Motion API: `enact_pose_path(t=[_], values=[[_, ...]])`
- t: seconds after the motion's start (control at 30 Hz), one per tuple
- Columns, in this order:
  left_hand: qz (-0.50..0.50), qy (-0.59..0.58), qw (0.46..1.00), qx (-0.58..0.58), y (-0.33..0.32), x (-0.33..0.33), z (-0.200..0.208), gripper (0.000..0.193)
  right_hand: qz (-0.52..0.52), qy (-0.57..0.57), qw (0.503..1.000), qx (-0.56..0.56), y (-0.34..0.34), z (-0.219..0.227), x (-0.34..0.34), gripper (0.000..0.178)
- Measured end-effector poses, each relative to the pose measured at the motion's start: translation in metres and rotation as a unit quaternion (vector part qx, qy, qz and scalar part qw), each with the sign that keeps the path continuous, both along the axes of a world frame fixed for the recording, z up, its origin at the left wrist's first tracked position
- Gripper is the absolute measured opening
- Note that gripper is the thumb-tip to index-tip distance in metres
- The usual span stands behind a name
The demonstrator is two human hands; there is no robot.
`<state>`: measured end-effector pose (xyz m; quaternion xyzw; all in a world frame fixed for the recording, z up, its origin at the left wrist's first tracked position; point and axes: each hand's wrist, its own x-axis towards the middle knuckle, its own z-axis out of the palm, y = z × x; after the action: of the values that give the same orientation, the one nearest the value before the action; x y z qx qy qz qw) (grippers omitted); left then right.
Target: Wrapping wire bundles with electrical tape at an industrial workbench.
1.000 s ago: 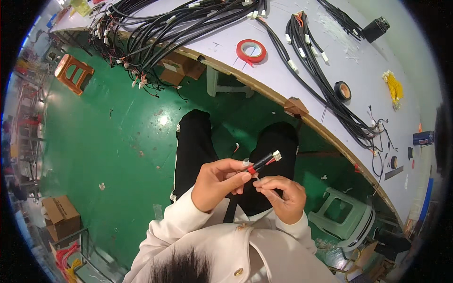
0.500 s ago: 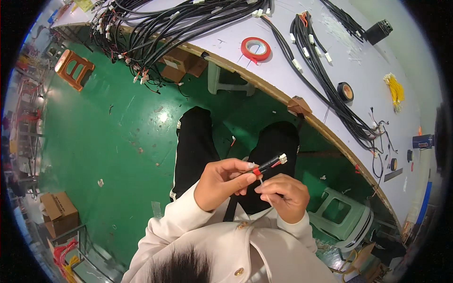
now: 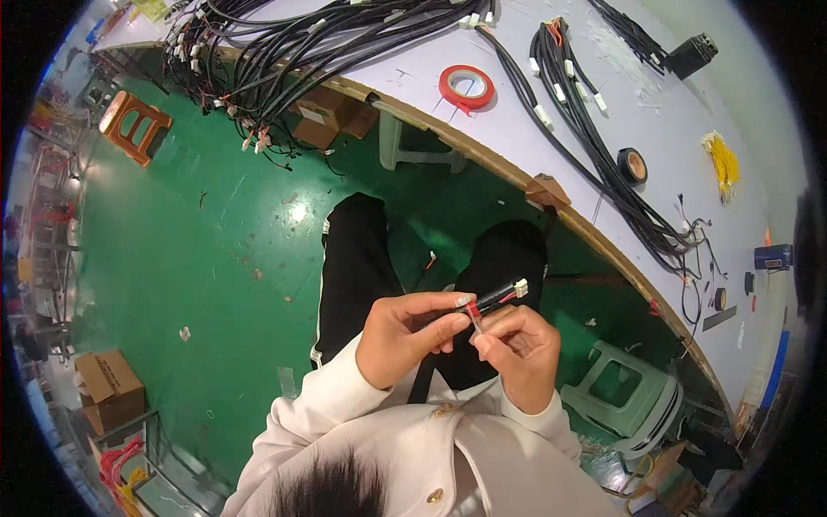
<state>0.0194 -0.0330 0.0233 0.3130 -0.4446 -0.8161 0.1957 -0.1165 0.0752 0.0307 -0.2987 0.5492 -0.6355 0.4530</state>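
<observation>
My left hand (image 3: pixel 403 334) pinches a black cable (image 3: pixel 496 300) near its end, which points up to the right above my lap. A white connector (image 3: pixel 520 289) sits on the tip, with thin red and black wires showing just behind it. Red tape (image 3: pixel 472 309) bands the cable beside my left fingertips. Just below that band, my right hand (image 3: pixel 523 346) is closed, thumb and finger pinching a thin pale strip (image 3: pixel 477 327) that runs up to the cable. Whether the strip is a tie or a piece of tape, I cannot tell.
Ahead, the white table (image 3: pixel 413 90) carries bundles of black cables (image 3: pixel 345 52), a red tape roll (image 3: pixel 466 90), a black tape roll (image 3: pixel 631 166) and yellow wires (image 3: pixel 722 167). A green stool (image 3: pixel 622 398) stands at my right, an orange stool (image 3: pixel 136 127) far left.
My right hand has moved up slightly and closed in on the red band, gripping the pale strip nearer the cable. My left hand stays nearly in place.
</observation>
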Motion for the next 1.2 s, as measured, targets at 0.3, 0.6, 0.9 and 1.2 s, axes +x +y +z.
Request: enact_pose_path(t=[0.3,0.6,0.9,1.2], values=[[-0.007,-0.008,0.998,-0.057,0.001,-0.001,0.005,0.025,-0.074,0.023,0.997,0.003,-0.005,0.003,0.009,0.011],[-0.019,-0.015,0.97,-0.242,0.009,-0.006,-0.001,0.022,-0.183,0.109,0.977,-0.02,-0.009,-0.013,0.02,0.014],[-0.132,0.003,0.973,-0.188,-0.004,0.001,-0.001,0.018,0.183,0.26,0.948,0.031,-0.02,0.021,-0.05,0.015],[-0.244,-0.045,0.966,-0.073,-0.002,0.002,-0.002,0.016,0.169,0.124,0.973,0.098,-0.016,-0.003,-0.046,0.014]])
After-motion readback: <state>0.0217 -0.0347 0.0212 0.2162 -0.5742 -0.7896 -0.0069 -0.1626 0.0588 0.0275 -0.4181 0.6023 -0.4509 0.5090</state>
